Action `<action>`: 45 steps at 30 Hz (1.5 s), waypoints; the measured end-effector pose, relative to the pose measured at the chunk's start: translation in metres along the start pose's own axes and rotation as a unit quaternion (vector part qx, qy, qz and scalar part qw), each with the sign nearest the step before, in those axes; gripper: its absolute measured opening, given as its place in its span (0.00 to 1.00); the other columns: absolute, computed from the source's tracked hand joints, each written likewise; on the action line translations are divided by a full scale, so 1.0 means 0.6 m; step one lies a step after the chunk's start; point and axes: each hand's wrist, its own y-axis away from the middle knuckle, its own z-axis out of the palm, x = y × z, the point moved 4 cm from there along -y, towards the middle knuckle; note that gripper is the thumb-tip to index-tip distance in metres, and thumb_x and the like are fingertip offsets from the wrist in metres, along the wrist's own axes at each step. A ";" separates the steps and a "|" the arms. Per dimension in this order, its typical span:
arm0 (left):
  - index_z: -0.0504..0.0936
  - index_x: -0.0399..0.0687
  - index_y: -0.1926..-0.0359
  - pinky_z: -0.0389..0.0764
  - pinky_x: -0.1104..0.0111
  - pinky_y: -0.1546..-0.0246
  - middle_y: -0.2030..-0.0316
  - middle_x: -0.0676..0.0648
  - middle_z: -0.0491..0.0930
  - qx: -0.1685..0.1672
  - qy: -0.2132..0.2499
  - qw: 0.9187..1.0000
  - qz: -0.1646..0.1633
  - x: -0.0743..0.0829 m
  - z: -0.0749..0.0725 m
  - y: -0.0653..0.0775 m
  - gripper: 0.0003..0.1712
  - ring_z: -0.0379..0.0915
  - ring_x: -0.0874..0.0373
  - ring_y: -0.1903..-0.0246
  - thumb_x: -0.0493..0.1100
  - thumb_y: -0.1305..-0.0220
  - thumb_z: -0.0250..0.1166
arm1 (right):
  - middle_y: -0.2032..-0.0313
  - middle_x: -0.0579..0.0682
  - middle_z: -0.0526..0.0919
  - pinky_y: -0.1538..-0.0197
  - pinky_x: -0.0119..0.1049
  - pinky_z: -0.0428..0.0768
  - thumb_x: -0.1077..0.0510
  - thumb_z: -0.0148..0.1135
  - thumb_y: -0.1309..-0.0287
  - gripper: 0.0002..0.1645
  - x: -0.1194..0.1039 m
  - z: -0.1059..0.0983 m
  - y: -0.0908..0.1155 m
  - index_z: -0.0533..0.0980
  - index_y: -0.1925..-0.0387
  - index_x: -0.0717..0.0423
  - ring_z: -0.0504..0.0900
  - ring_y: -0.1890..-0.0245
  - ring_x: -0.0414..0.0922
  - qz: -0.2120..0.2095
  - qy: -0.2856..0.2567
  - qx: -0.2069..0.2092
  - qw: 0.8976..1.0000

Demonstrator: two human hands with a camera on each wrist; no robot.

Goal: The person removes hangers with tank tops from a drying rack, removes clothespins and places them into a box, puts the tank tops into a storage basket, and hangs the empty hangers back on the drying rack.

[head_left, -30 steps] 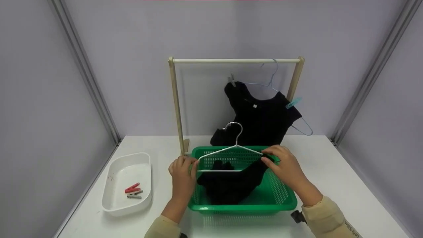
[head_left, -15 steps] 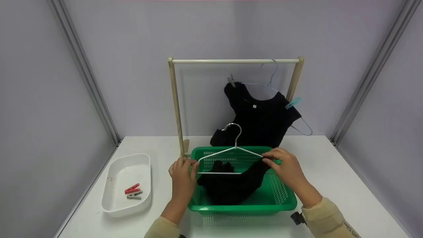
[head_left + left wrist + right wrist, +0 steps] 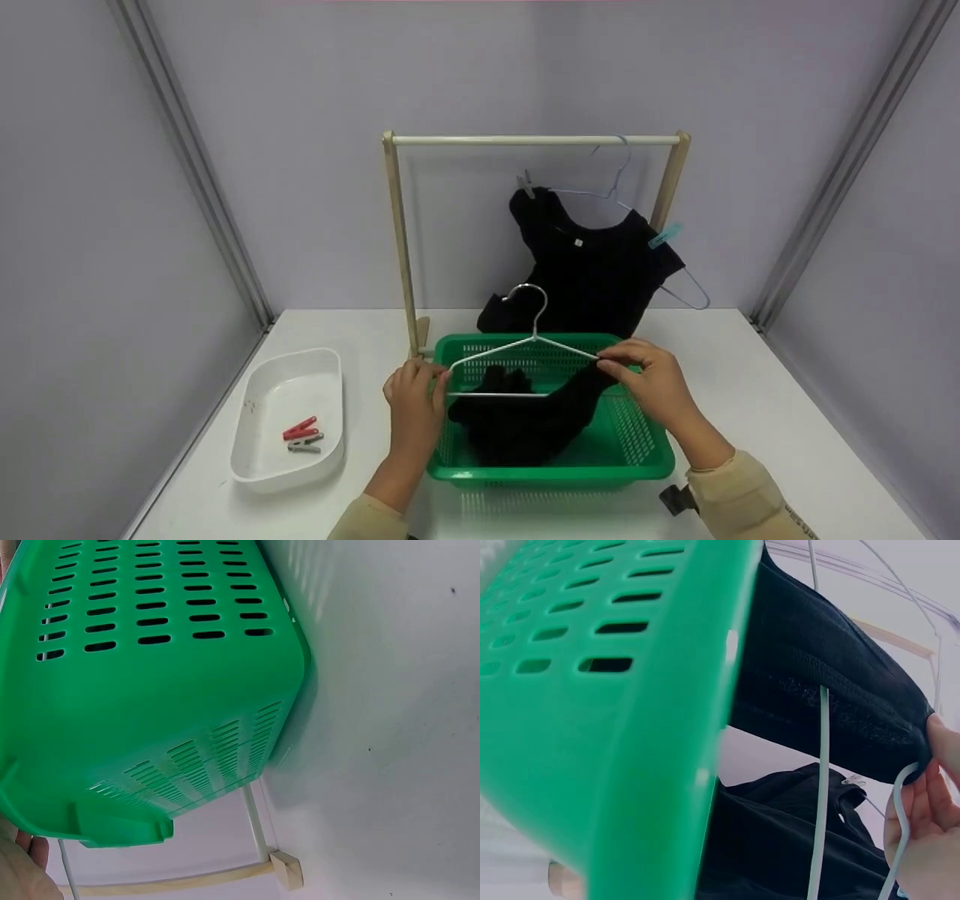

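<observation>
1. Left hand [image 3: 415,399]: pinched on white hanger's [image 3: 535,338] left end. Right hand [image 3: 651,382]: pinched on hanger's right arm and black garment [image 3: 525,431].
2. Hanger above green basket [image 3: 551,473]; garment hangs into it.
3. Basket well apart from table's [image 3: 772,427] left and right edges.
4. White tray [image 3: 289,481] near left edge; gap to basket.

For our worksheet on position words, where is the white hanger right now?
In the head view, the white hanger is just below centre, over the green basket, held between the left hand and the right hand.
</observation>
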 end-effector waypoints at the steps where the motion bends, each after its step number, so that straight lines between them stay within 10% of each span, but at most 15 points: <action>1: 0.81 0.47 0.63 0.65 0.48 0.45 0.63 0.50 0.73 0.002 0.001 1.000 0.001 0.000 0.000 0.000 0.05 0.72 0.53 0.59 0.43 0.34 0.67 | 0.61 0.42 0.85 0.58 0.28 0.80 0.60 0.71 0.42 0.07 0.000 0.000 0.001 0.88 0.62 0.48 0.80 0.61 0.38 0.004 -0.004 0.000 1.000; 10: 0.82 0.48 0.61 0.66 0.50 0.46 0.64 0.51 0.73 0.010 -0.002 1.000 0.016 0.001 -0.004 -0.001 0.06 0.72 0.53 0.58 0.45 0.34 0.68 | 0.60 0.54 0.84 0.56 0.26 0.79 0.69 0.66 0.40 0.06 -0.058 -0.013 0.008 0.85 0.61 0.63 0.80 0.59 0.37 0.013 -0.044 -0.003 0.999; 27: 0.81 0.49 0.61 0.65 0.49 0.46 0.64 0.52 0.74 0.015 0.019 1.000 0.003 -0.021 -0.008 0.005 0.04 0.72 0.55 0.57 0.42 0.34 0.68 | 0.61 0.56 0.84 0.54 0.19 0.75 0.70 0.64 0.38 0.07 -0.050 -0.043 0.003 0.84 0.59 0.65 0.80 0.61 0.33 0.016 -0.019 0.027 0.999; 45: 0.80 0.48 0.62 0.64 0.47 0.44 0.63 0.51 0.74 0.020 0.013 1.000 -0.016 -0.025 -0.019 0.004 0.03 0.73 0.53 0.56 0.40 0.34 0.67 | 0.62 0.52 0.86 0.61 0.24 0.79 0.68 0.65 0.38 0.08 0.053 -0.081 0.004 0.83 0.57 0.65 0.82 0.65 0.35 0.049 -0.079 0.069 0.993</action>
